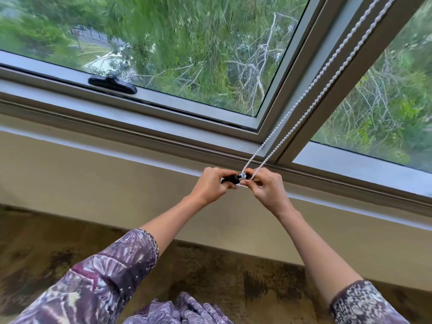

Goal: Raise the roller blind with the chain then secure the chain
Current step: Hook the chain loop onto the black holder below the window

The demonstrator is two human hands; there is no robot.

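Note:
A white beaded chain (311, 90) runs in two strands down along the grey window mullion (348, 73) to my hands. Its lower loop ends at a small black clip (232, 178) just below the window sill. My left hand (211, 185) grips the black clip from the left, fingers curled round it. My right hand (265, 185) pinches the bottom of the chain loop where it meets the clip. The roller blind itself is out of view above.
A black window latch (112, 84) sits on the lower frame of the left pane. Below the grey sill (140, 136) is a beige wall (93, 183), then brown patterned carpet (233, 277). Trees fill the glass.

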